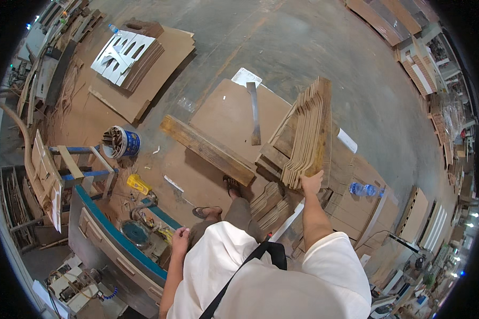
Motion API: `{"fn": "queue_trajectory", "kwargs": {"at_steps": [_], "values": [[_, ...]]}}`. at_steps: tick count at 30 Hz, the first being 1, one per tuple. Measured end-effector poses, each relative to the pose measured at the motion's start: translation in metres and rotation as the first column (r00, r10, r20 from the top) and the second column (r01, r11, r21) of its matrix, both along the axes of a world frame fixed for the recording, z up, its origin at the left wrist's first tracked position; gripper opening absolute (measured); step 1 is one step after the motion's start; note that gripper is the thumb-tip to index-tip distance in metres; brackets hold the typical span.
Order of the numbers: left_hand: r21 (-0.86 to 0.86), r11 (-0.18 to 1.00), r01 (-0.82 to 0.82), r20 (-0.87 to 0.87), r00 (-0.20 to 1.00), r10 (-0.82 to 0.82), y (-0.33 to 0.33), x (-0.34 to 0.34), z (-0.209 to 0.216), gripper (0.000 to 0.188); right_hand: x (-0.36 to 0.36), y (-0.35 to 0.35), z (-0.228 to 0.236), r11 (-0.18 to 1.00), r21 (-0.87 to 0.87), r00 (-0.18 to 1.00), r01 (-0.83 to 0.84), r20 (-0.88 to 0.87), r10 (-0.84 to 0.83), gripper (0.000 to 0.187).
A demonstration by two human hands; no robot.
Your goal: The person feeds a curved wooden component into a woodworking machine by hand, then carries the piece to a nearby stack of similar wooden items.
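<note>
My right hand is closed on the near end of a shaped wooden board, at the right side of a stack of matching curved-edge boards. The stack lies aslant on other wood to the right of my feet; its boards bend near both ends. How far my fingers reach under the edge is hidden. My left hand hangs beside my left thigh, near the blue-edged workbench. Its fingers are loosely curved and nothing shows in them. More shaped pieces lie by my right leg.
A long thick wooden beam lies ahead of my feet. Past it a single shaped strip rests on a brown sheet. A bucket of scraps and a yellow tool are at left. A water bottle lies at right.
</note>
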State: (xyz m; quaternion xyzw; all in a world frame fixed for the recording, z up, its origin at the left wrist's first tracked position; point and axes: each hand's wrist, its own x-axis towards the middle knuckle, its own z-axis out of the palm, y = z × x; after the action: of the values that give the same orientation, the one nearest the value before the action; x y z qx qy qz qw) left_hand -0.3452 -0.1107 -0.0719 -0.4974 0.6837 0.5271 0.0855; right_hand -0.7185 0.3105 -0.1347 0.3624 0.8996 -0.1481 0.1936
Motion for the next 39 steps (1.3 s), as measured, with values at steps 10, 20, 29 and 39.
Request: {"fn": "queue_trajectory", "kwargs": {"at_steps": [10,20,29,39], "values": [[0.067,0.996,-0.065,0.184,0.982,0.052,0.001,0.050,-0.025,0.032,-0.005,-0.032,0.022,0.965,0.205,0.971,-0.167,-0.136,0.197,0.108],[-0.003,0.970,-0.243,0.145,0.960,0.241,0.033,0.052,-0.010,0.035,0.007,-0.166,-0.034,0.609,-0.298,0.631,-0.735,0.026,0.775,0.108],[-0.152,0.859,-0.489,0.270,0.816,0.512,0.084,0.109,0.004,0.034,0.021,-0.275,-0.062,0.488,-0.256,0.409,-0.834,0.305,0.860,0.108],[-0.221,0.800,-0.558,0.153,0.790,0.593,0.112,0.113,0.009,0.033,0.015,-0.281,-0.046,0.421,-0.182,0.376,-0.889,0.235,0.896,0.087]]}}
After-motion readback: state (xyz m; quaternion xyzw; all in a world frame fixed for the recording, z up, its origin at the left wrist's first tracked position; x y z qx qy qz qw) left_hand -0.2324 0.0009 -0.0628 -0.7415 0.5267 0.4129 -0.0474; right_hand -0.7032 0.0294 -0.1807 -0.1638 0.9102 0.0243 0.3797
